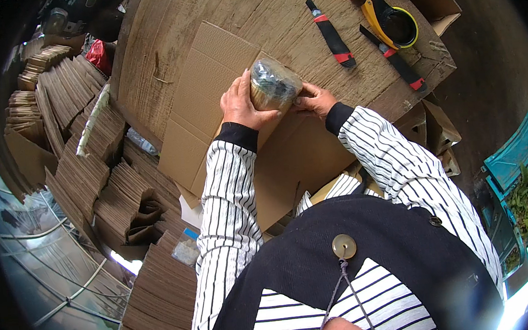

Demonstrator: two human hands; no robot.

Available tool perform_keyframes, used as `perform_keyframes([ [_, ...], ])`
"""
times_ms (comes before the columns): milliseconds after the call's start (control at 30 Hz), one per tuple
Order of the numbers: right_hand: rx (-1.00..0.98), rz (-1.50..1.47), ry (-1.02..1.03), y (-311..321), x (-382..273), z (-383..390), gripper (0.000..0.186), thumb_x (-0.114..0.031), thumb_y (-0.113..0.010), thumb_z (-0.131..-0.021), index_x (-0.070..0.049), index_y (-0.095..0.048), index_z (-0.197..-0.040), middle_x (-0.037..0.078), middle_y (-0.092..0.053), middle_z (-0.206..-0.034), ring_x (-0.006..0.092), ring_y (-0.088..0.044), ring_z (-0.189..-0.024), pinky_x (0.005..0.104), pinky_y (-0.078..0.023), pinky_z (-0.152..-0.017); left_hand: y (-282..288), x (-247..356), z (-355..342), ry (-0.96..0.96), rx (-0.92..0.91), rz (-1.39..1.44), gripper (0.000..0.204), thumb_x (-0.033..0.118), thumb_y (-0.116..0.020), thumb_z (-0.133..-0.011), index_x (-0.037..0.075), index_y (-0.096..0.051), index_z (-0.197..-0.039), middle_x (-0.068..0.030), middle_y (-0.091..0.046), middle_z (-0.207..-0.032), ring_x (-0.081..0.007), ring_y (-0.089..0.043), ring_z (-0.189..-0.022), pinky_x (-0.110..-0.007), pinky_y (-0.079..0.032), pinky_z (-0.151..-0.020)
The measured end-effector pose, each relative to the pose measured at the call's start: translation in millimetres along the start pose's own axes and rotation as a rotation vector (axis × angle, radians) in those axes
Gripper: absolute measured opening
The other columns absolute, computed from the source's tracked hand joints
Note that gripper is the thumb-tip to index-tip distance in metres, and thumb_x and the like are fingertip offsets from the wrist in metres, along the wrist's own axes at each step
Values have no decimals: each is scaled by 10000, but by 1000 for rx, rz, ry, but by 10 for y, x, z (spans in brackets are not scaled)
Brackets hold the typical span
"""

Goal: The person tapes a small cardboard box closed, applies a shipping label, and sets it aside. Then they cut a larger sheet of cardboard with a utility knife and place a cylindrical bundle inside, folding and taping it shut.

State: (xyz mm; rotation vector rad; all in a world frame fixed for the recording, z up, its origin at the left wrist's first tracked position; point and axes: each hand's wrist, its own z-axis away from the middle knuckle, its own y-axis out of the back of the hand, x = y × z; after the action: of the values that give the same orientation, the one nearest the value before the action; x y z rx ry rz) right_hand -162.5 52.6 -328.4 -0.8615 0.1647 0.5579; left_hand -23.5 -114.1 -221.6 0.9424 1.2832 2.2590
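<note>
Two bare hands point(240, 103) point(315, 102) clamp fingers on a round, brown, plastic-wrapped bundle point(275, 80), twelve o'clock; I'm likely steadying it; next needs care.

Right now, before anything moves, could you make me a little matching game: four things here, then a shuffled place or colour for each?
Things:
1. wrapped bundle
2. tape dispenser
3. pair of cutters
4. cardboard stacks

Places and colours:
a. yellow and black
b. to the left of the wooden table
c. between the left hand and right hand
d. black with red trim

Pairs: 1-c, 2-a, 3-d, 4-b
</note>
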Motion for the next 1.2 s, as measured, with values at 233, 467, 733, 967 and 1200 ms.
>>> perform_keyframes([
  [233,-4,49,18,43,35,-41,559,-195,-681,-869,-132,-427,-1364,49,-570,-1180,197,-627,-967,348,-531,-801,40,39,45,16,-20,-6,1175,432,-898,-465,94,-328,-1435,-157,-426,-1396,-314,-386,-1309,-465,-216,-1102],
  [467,52,366,-16,447,123,-90,595,-178,-607,-888,-82,-357,-1420,103,-620,-1066,183,-641,-869,275,-513,-715,-158,-1408,1080,267,757,447,598,268,-740,-798,80,-491,-1308,-140,-550,-1222,-265,-561,-1093,-362,-458,-924],
  [733,94,668,-221,590,171,111,479,-161,-657,-869,-35,-485,-1298,96,-610,-1065,175,-637,-836,297,-514,-727,-1434,-2209,1904,996,749,1592,171,164,-604,-922,90,-615,-1076,-15,-667,-874,-127,-645,-688,-256,-455,-523],
  [967,223,895,-92,527,-105,243,341,-111,-615,-898,-27,-550,-1222,85,-633,-1011,165,-644,-770,294,-534,-700,-1897,-2144,1807,889,713,1409,176,146,-597,-920,57,-633,-1067,-20,-675,-911,-120,-645,-738,-247,-492,-646],
  [1200,403,1034,-46,729,-548,135,272,-140,-600,-920,-78,-576,-1185,46,-642,-949,162,-637,-739,308,-523,-657,-2336,-2337,1727,1028,562,964,224,210,-611,-896,-8,-659,-920,-83,-676,-806,-174,-651,-701,-295,-522,-587],
])
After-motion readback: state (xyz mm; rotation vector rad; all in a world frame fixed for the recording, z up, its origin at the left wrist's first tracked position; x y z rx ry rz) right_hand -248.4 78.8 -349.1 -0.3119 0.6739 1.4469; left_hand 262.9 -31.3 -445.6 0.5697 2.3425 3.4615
